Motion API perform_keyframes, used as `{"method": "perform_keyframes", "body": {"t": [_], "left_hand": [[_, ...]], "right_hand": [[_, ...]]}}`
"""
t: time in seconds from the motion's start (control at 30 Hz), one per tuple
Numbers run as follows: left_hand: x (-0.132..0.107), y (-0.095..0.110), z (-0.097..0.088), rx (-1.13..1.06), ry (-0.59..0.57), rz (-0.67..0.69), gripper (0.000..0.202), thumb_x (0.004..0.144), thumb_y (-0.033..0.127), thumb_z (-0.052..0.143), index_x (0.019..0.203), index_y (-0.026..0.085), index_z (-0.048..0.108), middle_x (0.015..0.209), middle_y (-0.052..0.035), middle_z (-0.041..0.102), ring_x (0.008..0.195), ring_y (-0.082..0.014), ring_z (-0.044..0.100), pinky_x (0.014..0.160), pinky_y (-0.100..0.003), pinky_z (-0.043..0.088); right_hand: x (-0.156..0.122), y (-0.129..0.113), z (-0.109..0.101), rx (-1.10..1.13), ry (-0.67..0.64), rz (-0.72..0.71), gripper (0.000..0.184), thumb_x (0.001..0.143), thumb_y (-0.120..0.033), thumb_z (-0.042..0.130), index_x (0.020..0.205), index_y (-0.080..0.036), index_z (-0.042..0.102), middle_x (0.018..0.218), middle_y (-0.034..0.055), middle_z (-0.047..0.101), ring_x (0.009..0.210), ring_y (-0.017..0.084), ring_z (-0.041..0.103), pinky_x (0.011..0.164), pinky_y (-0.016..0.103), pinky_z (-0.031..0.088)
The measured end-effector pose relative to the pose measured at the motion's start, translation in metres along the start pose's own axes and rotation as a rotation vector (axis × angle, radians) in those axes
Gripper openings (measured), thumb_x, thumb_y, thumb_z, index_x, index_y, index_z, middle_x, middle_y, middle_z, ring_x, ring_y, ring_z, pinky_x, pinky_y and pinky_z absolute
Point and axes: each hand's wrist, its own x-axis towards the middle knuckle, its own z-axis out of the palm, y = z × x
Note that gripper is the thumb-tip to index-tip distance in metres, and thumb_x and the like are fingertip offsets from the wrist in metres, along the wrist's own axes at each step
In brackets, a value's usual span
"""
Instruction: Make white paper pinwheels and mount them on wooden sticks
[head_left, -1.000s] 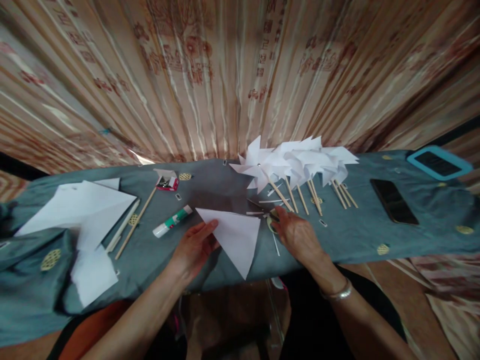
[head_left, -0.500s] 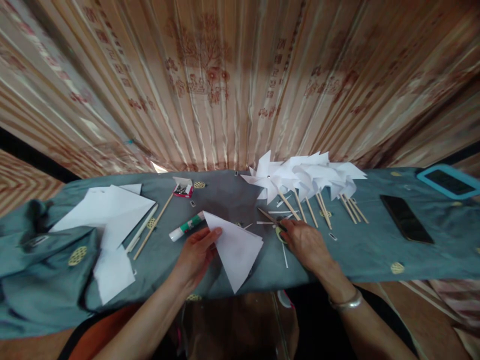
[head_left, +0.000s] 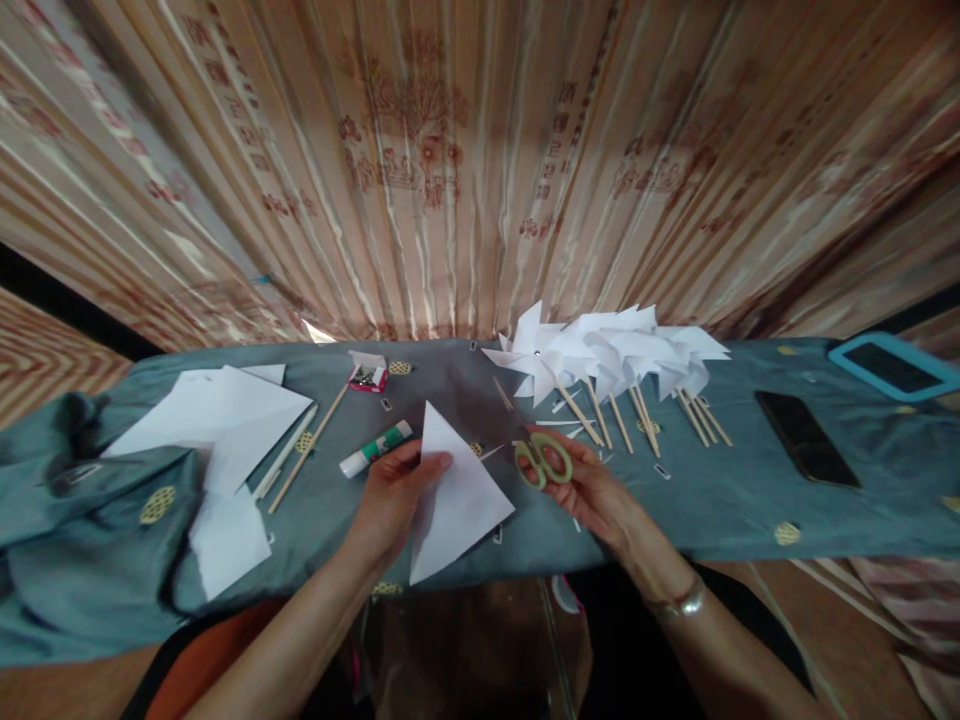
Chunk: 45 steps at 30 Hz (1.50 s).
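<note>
My left hand (head_left: 394, 492) grips a folded white paper triangle (head_left: 454, 497) by its left edge and holds it tilted up off the grey-blue tablecloth (head_left: 465, 385). My right hand (head_left: 592, 490) is closed on green-handled scissors (head_left: 537, 450), whose blades point up and left toward the paper's tip. A glue stick (head_left: 375, 448) lies just left of the left hand. Thin paper strips lie beside the scissors.
Several white paper pinwheels on wooden sticks (head_left: 615, 360) lie at the back right. White paper sheets (head_left: 214, 425) and loose wooden sticks (head_left: 307, 448) lie at left. A small red box (head_left: 367, 375) sits behind. A black phone (head_left: 806, 438) and a blue-cased device (head_left: 892, 365) lie far right.
My right hand picked the scissors up off the table and raised them. My left hand lifted and turned the paper triangle so that its tip points up.
</note>
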Motion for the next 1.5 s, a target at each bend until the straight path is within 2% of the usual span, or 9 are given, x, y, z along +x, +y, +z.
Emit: {"method": "perform_keyframes", "body": {"t": [0.2, 0.33, 0.5, 0.6, 0.8, 1.03, 1.2, 1.3, 1.5], "left_hand": [[0.001, -0.002, 0.006, 0.019, -0.035, 0.022, 0.026, 0.055, 0.025, 0.083, 0.077, 0.015, 0.073, 0.064, -0.0012, 0.071, 0.053, -0.0151, 0.064, 0.056, -0.026, 0.051], [0.001, 0.001, 0.009, 0.019, -0.039, 0.013, 0.026, 0.055, 0.024, 0.082, 0.078, 0.015, 0.072, 0.064, -0.0011, 0.071, 0.051, -0.015, 0.063, 0.055, -0.026, 0.051], [0.002, 0.002, 0.009, 0.031, -0.015, 0.033, 0.027, 0.054, 0.024, 0.083, 0.076, 0.015, 0.072, 0.064, -0.0015, 0.071, 0.052, -0.0145, 0.063, 0.056, -0.026, 0.051], [0.002, 0.002, 0.011, 0.027, -0.023, 0.033, 0.028, 0.053, 0.024, 0.083, 0.077, 0.015, 0.072, 0.064, -0.0013, 0.071, 0.051, -0.0146, 0.063, 0.056, -0.026, 0.051], [-0.001, -0.003, 0.018, 0.046, -0.055, -0.016, 0.028, 0.054, 0.025, 0.082, 0.078, 0.015, 0.072, 0.065, -0.0021, 0.071, 0.053, -0.0167, 0.064, 0.055, -0.027, 0.051], [-0.003, -0.004, 0.019, 0.082, -0.08, -0.089, 0.03, 0.053, 0.028, 0.084, 0.078, 0.016, 0.073, 0.066, -0.0028, 0.073, 0.052, -0.0179, 0.064, 0.054, -0.028, 0.051], [-0.006, -0.006, 0.018, 0.2, -0.137, -0.195, 0.033, 0.049, 0.033, 0.086, 0.073, 0.013, 0.074, 0.063, -0.0074, 0.073, 0.049, -0.0179, 0.063, 0.048, -0.026, 0.048], [-0.005, -0.007, 0.018, 0.233, -0.117, -0.197, 0.032, 0.048, 0.034, 0.086, 0.068, 0.012, 0.074, 0.062, -0.0081, 0.073, 0.05, -0.0173, 0.063, 0.048, -0.025, 0.048], [-0.001, 0.003, 0.012, 0.115, -0.081, -0.173, 0.029, 0.049, 0.031, 0.086, 0.066, 0.012, 0.073, 0.06, -0.0057, 0.072, 0.051, -0.0156, 0.064, 0.05, -0.023, 0.05]], "right_hand": [[0.002, 0.002, 0.013, 0.072, -0.071, 0.073, 0.046, 0.065, -0.04, 0.083, 0.104, -0.019, 0.07, 0.076, 0.0028, 0.073, 0.06, 0.01, 0.065, 0.051, 0.017, 0.051], [0.003, -0.007, 0.014, 0.012, -0.077, 0.055, 0.041, 0.063, -0.033, 0.084, 0.1, -0.018, 0.072, 0.077, 0.0013, 0.073, 0.056, 0.006, 0.062, 0.047, 0.013, 0.047], [0.004, -0.013, 0.015, -0.092, -0.063, 0.031, 0.042, 0.064, -0.027, 0.083, 0.103, -0.02, 0.069, 0.082, 0.0036, 0.074, 0.068, 0.014, 0.068, 0.045, 0.016, 0.042], [0.006, -0.012, 0.015, -0.14, -0.017, 0.0, 0.044, 0.059, -0.025, 0.085, 0.1, -0.02, 0.069, 0.078, 0.0013, 0.074, 0.063, 0.012, 0.066, 0.048, 0.018, 0.044], [0.007, -0.001, 0.02, -0.16, -0.086, -0.035, 0.047, 0.056, -0.02, 0.086, 0.099, -0.022, 0.069, 0.074, -0.0028, 0.072, 0.062, 0.01, 0.063, 0.06, 0.022, 0.049], [0.006, 0.001, 0.023, -0.178, -0.069, 0.028, 0.043, 0.053, -0.019, 0.086, 0.092, -0.02, 0.068, 0.071, -0.0036, 0.072, 0.06, 0.009, 0.063, 0.057, 0.021, 0.048], [0.004, 0.0, 0.024, -0.216, -0.073, 0.029, 0.041, 0.052, -0.02, 0.086, 0.089, -0.018, 0.068, 0.067, -0.0047, 0.069, 0.055, 0.008, 0.059, 0.053, 0.019, 0.047], [0.002, 0.001, 0.023, -0.23, -0.079, 0.021, 0.04, 0.052, -0.022, 0.087, 0.087, -0.018, 0.069, 0.066, -0.0044, 0.069, 0.055, 0.007, 0.059, 0.053, 0.019, 0.047], [-0.004, 0.002, 0.005, -0.287, -0.101, -0.08, 0.04, 0.063, -0.031, 0.083, 0.098, -0.017, 0.07, 0.065, -0.0011, 0.068, 0.053, 0.009, 0.057, 0.051, 0.021, 0.047]]}}
